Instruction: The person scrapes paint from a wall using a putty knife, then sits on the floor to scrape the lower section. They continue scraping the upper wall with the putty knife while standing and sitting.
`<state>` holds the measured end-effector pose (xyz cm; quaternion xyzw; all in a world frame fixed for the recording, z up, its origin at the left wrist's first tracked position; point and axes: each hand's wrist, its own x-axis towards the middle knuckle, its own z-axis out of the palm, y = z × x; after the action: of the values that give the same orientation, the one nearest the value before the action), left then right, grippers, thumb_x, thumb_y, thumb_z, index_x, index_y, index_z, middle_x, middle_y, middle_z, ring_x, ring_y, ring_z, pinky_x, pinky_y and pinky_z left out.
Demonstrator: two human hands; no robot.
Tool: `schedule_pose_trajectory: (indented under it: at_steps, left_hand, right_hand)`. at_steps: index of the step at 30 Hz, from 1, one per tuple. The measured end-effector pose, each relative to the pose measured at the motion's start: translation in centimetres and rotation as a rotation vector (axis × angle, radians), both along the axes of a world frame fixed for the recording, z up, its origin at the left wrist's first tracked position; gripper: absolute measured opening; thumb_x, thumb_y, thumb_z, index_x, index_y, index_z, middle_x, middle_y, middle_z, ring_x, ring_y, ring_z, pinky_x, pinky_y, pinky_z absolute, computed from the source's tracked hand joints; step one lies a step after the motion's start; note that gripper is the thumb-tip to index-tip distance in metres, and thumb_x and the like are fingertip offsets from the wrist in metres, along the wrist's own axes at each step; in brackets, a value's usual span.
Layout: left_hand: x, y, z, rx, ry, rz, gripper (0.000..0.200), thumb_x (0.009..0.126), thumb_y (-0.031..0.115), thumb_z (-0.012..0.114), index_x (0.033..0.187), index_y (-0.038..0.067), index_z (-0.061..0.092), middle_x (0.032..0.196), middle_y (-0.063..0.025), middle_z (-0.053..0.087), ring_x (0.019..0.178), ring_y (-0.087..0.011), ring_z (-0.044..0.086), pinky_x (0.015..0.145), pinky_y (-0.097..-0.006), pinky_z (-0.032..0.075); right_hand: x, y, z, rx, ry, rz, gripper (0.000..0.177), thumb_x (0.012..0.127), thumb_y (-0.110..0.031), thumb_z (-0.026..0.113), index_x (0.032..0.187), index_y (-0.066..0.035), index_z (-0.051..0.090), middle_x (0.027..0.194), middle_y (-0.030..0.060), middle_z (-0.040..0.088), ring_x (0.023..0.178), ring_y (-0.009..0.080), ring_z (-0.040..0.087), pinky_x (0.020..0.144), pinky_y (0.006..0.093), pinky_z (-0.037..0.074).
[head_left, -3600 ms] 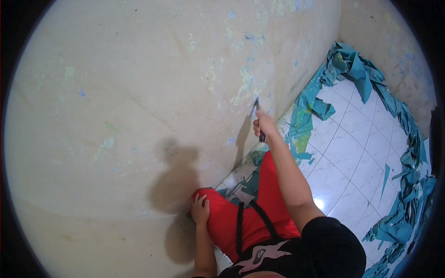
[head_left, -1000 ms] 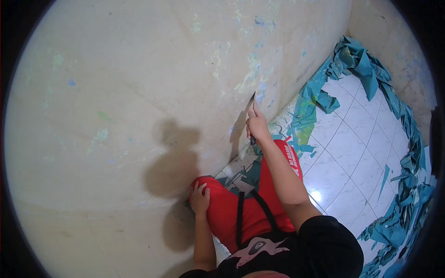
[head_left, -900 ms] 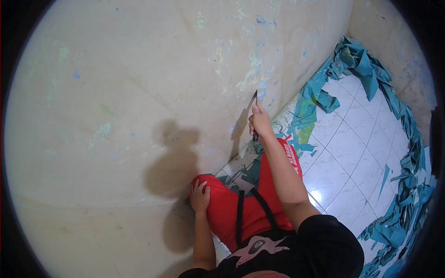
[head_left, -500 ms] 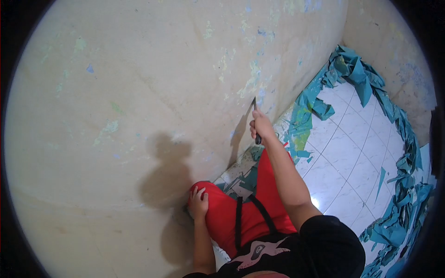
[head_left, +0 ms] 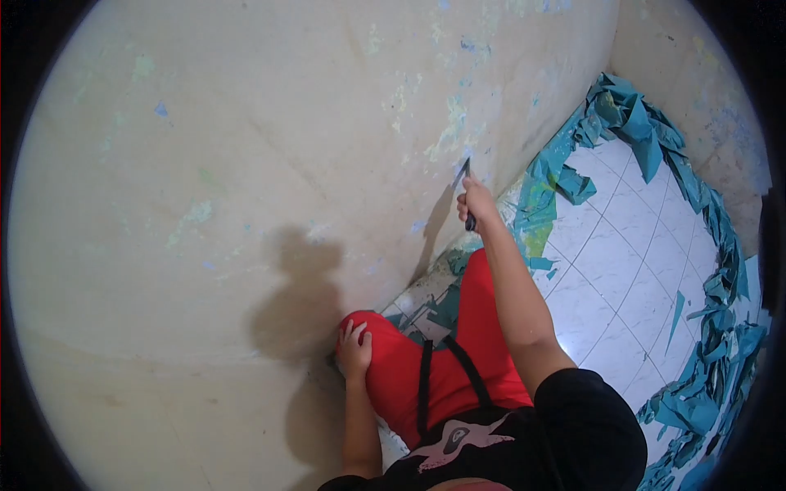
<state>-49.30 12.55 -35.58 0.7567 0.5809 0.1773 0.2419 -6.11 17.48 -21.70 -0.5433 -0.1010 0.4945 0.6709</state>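
Right of centre, right hand (head_left: 474, 202) curled round the dark handle of a blade tool (head_left: 464, 171), blade pointing far, by the pale green and blue patches on the wall (head_left: 246, 147); can't tell if it touches. Nearer and left, left hand (head_left: 354, 350) on the left knee of red trousers (head_left: 483, 315), fingers spread. Teal peelings (head_left: 639, 131) heaped along far and right edges of white tiled floor (head_left: 606, 262).

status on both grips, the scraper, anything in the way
Right grip closed on dark-handled scraper, blade at patchy wall, contact unclear. Left grip resting open on red-trousered knee. Teal peelings edging tiled floor, clear of blade.
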Motion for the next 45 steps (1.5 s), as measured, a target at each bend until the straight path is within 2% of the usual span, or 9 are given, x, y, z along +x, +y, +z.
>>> schedule_pose_trajectory:
  at_steps: [6,7,8,10,19,32,40,42,45]
  left_hand:
    - [0.6,0.2,0.0,-0.042,0.034,0.004,0.032,0.087,0.029,0.061,0.116,0.016,0.067,0.141,-0.0131,0.049,0.132,-0.0436,0.038,0.110,-0.0455,0.033]
    - [0.7,0.2,0.1,-0.014,0.031,-0.010,0.032,0.087,0.029,0.061,0.115,0.016,0.067,0.141,-0.0133,0.049,0.131,-0.0444,0.038,0.110,-0.0458,0.033]
    - [0.5,0.1,-0.2,-0.016,0.031,-0.013,0.032,0.087,0.029,0.061,0.115,0.016,0.067,0.141,-0.0133,0.049,0.131,-0.0444,0.038,0.110,-0.0458,0.033]
    - [0.3,0.2,-0.5,0.019,-0.040,-0.036,0.032,0.086,0.029,0.061,0.115,0.016,0.067,0.141,-0.0133,0.049,0.132,-0.0451,0.038,0.110,-0.0463,0.033]
    - [0.5,0.4,-0.4,-0.031,0.057,-0.035,0.036,0.087,0.030,0.060,0.120,0.017,0.064,0.144,-0.0123,0.046,0.134,-0.0423,0.035,0.111,-0.0463,0.031]
    - [0.2,-0.3,0.4,0.000,0.043,-0.047,0.037,0.088,0.032,0.057,0.121,0.017,0.064,0.143,-0.0119,0.047,0.135,-0.0408,0.036,0.112,-0.0454,0.030]
    - [0.5,-0.1,0.7,-0.010,0.015,-0.014,0.035,0.088,0.030,0.058,0.119,0.015,0.065,0.142,-0.0124,0.048,0.133,-0.0415,0.037,0.112,-0.0436,0.030]
    - [0.1,-0.8,0.5,-0.016,0.015,-0.016,0.035,0.088,0.030,0.058,0.119,0.015,0.065,0.142,-0.0123,0.048,0.133,-0.0416,0.037,0.112,-0.0434,0.029]
    - [0.4,0.0,0.7,0.009,0.013,-0.022,0.034,0.088,0.030,0.057,0.118,0.014,0.066,0.142,-0.0121,0.048,0.134,-0.0417,0.037,0.113,-0.0436,0.029]
  right_hand:
    - [-1.1,-0.3,-0.5,-0.005,-0.205,0.013,0.056,0.101,-0.027,0.038,0.153,-0.023,0.018,0.059,-0.0017,0.037,0.039,0.0096,0.036,0.034,0.0262,0.033]
    - [-0.8,-0.5,-0.6,0.036,-0.171,-0.013,0.057,0.100,-0.025,0.040,0.152,-0.011,0.021,0.060,0.0022,0.044,0.037,0.0122,0.039,0.034,0.0288,0.036]
    - [-0.8,-0.8,-0.3,0.035,-0.170,-0.016,0.057,0.100,-0.025,0.040,0.152,-0.011,0.021,0.060,0.0022,0.044,0.037,0.0122,0.039,0.034,0.0288,0.036]
    - [-0.8,-1.1,0.3,0.024,-0.146,0.034,0.055,0.102,-0.027,0.039,0.153,-0.021,0.020,0.058,-0.0017,0.036,0.037,0.0090,0.035,0.033,0.0259,0.033]
    - [-1.1,-1.7,1.6,0.022,-0.092,0.087,0.055,0.101,-0.026,0.041,0.152,-0.025,0.022,0.060,-0.0024,0.036,0.039,0.0081,0.035,0.034,0.0263,0.034]
    - [-3.7,-1.0,2.9,0.020,-0.174,-0.023,0.055,0.100,-0.026,0.041,0.152,-0.022,0.023,0.063,0.0007,0.040,0.038,0.0098,0.037,0.034,0.0271,0.036]
    - [-5.4,-1.7,4.8,0.077,-0.111,0.088,0.055,0.100,-0.026,0.039,0.153,-0.022,0.021,0.063,-0.0005,0.040,0.039,0.0096,0.038,0.035,0.0266,0.037]
    - [-6.0,-1.7,4.8,0.124,-0.095,0.018,0.058,0.100,-0.024,0.038,0.153,-0.013,0.016,0.063,0.0017,0.043,0.039,0.0115,0.039,0.035,0.0292,0.038]
    - [-6.6,-1.5,5.2,0.077,-0.152,-0.004,0.057,0.101,-0.024,0.039,0.153,-0.020,0.018,0.064,0.0007,0.042,0.041,0.0096,0.039,0.035,0.0269,0.037]
